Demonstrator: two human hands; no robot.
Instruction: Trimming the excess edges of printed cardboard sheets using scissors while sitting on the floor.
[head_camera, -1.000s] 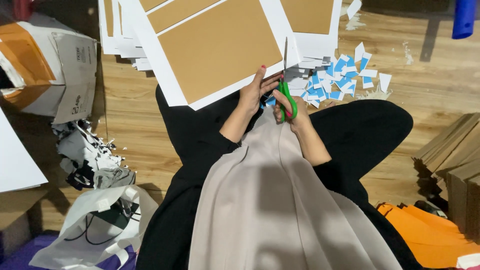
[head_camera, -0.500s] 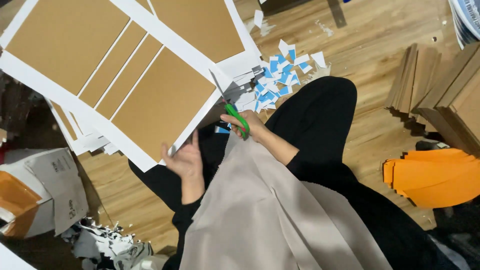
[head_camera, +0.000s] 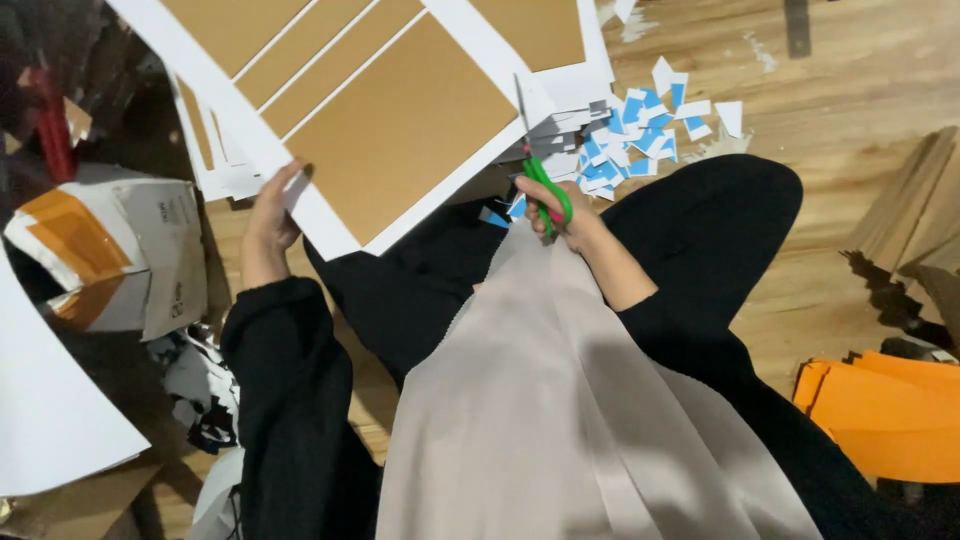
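Note:
I sit on a wooden floor with a grey cloth over my lap. My left hand (head_camera: 272, 215) grips the lower left edge of a large white sheet with brown rectangular panels (head_camera: 400, 125). My right hand (head_camera: 556, 210) holds green-handled scissors (head_camera: 540, 175); their blades point up at the sheet's right edge, and the sheet lies tilted across my knees. Just beyond the scissors lies a scatter of small blue and white paper scraps (head_camera: 640, 135).
A stack of white sheets (head_camera: 555, 140) lies under the big sheet. A torn white and orange box (head_camera: 110, 255) sits at left, orange sheets (head_camera: 880, 415) at lower right, brown cardboard pieces (head_camera: 915, 215) at right. A white sheet (head_camera: 50, 420) is at lower left.
My left hand moved out to the left and took the sheet's lower edge. The view shifted, so the sheet sits more centred. The scissors stay in my right hand at the sheet's right edge.

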